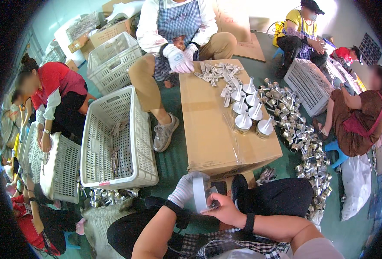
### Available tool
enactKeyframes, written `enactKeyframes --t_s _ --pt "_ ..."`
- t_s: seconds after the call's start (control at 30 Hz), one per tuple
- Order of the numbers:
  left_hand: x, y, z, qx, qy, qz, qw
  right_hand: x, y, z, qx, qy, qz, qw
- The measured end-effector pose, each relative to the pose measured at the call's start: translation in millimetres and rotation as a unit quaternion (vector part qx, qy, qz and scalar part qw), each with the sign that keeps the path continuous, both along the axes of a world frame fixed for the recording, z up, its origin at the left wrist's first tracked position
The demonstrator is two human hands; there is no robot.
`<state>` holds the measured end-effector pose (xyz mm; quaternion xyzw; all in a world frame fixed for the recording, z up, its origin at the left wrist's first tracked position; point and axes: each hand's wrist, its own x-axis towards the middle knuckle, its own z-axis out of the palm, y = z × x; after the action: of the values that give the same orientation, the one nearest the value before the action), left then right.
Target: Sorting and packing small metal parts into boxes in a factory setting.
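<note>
My left hand [185, 191], in a white glove, is closed around a pale, wide band [199, 195] that looks like a roll of tape. Bare and curled, my right hand [226, 210] touches its lower right side; the fingertips pinch at the edge there, and I cannot make out any separate thing in them. Both hands are above my lap, just in front of a cardboard box [216, 129]. On its right side stand several round, white-topped metal pieces [243, 121] with upright stems. Small flat metal parts [219, 71] are heaped near the far edge.
Many loose metal fittings [303, 134] cover the floor right of the box. A large white plastic crate [145, 162] stands to the left, and another crate [303, 84] far right. Across the box sits a person in white gloves [178, 60]. Other people sit on both sides.
</note>
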<state>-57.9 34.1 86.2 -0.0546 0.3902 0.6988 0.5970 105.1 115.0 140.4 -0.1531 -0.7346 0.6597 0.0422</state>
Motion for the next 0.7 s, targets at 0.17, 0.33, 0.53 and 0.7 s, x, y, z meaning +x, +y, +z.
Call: enactKeyframes --t_s 0.17,0.33,0.53,0.7 --pt "-3.6 -2.1 -9.7 0.015 -0.007 -0.016 1.000 0.5 -0.4 1.9 -0.007 -0.007 0.001 1.000" --pt "-3.0 -0.4 -13.5 0.018 -0.011 -0.006 1.000 2.1 0.6 -7.5 0.002 -0.005 0.007 1.000" --pt "-3.9 -1.8 -16.9 0.020 -0.025 0.006 0.999 1.2 0.1 -5.8 0.019 -0.006 0.013 1.000" --pt "-0.3 -1.7 -10.6 0.016 0.067 -0.002 0.998 1.7 0.8 -7.4 0.018 -0.009 0.012 1.000"
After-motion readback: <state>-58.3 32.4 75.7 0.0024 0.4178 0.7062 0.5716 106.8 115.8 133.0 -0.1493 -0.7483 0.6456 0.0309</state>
